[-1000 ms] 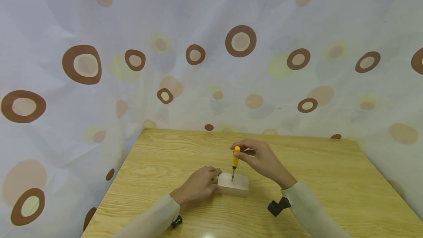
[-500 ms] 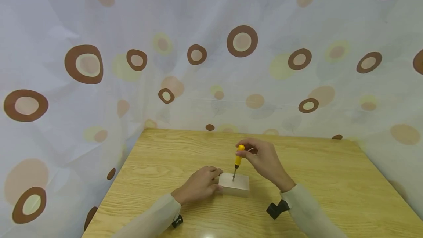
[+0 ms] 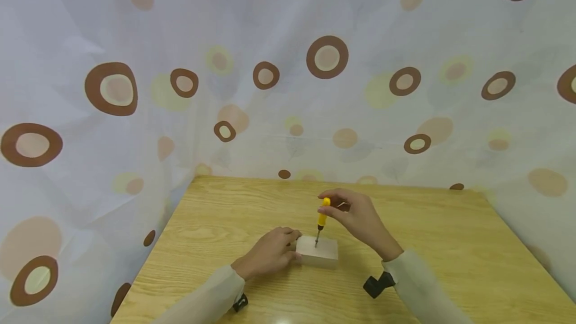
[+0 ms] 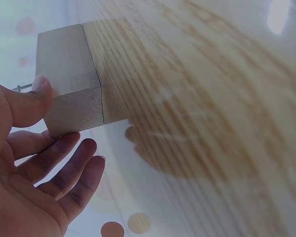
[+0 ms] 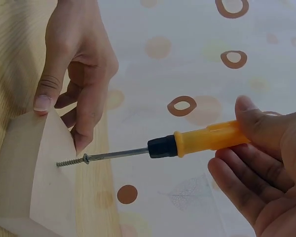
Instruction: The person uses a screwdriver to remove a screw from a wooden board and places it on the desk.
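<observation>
A pale wooden block [image 3: 321, 253] lies on the table, a screw [image 5: 71, 162] standing partly sunk in its upper face. My left hand [image 3: 272, 251] grips the block's left end, thumb on the near side and fingers at the far side, as the left wrist view [image 4: 69, 64] of the block also shows. My right hand [image 3: 357, 216] pinches the yellow handle of a screwdriver [image 3: 322, 218] between thumb and fingers. In the right wrist view, the tip of the screwdriver [image 5: 202, 140] meets the screw's head, and the shaft runs nearly in line with the screw.
The wood-grain table [image 3: 225, 209] stretches out around the block. Behind it and along both sides hangs a whitish sheet [image 3: 288, 114] with brown and beige circles. Black wrist devices [image 3: 379, 284] are strapped at the sleeves.
The screwdriver's handle tilted right with my right hand, then came slightly back left, its tip staying at the screw. The left hand and block hold their place.
</observation>
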The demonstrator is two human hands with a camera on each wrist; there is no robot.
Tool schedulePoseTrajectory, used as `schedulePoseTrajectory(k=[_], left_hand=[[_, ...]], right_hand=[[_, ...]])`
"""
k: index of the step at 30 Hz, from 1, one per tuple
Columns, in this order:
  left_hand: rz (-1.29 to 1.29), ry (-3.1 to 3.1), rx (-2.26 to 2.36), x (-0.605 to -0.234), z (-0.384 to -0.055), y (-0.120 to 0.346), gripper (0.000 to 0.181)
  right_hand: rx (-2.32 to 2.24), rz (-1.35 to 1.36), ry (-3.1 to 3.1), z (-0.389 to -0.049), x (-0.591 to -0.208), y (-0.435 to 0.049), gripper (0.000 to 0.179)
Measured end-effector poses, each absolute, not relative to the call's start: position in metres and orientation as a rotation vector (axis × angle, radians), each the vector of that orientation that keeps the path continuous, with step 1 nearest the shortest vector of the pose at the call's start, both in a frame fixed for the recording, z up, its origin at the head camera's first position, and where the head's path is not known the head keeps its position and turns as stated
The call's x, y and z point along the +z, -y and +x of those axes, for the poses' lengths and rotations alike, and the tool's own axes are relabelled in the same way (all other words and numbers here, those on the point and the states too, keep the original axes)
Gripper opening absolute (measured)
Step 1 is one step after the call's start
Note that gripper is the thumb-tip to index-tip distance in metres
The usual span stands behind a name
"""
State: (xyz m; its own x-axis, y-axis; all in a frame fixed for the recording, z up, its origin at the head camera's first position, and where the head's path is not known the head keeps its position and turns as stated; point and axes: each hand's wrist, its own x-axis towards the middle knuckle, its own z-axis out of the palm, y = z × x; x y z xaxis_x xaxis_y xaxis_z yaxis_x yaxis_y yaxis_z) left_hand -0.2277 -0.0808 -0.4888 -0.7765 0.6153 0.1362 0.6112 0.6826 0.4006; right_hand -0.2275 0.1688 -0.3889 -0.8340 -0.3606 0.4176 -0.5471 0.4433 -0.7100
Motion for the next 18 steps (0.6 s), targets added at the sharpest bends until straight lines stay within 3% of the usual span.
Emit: schedulePoseTrajectory(k=[6, 18], left_hand=[[1.037, -2.865, 0.684, -0.4889, -0.2278, 0.0801, 0.052], [1.01, -2.868, 0.684, -0.4889, -0.2262, 0.0793, 0.051]], right_hand=[[1.378, 0.848, 2.482, -0.2281, -0.3869, -0.171, 0.016], [1.334, 0.79, 2.453, -0.2253, -0.3925, -0.1679, 0.024]])
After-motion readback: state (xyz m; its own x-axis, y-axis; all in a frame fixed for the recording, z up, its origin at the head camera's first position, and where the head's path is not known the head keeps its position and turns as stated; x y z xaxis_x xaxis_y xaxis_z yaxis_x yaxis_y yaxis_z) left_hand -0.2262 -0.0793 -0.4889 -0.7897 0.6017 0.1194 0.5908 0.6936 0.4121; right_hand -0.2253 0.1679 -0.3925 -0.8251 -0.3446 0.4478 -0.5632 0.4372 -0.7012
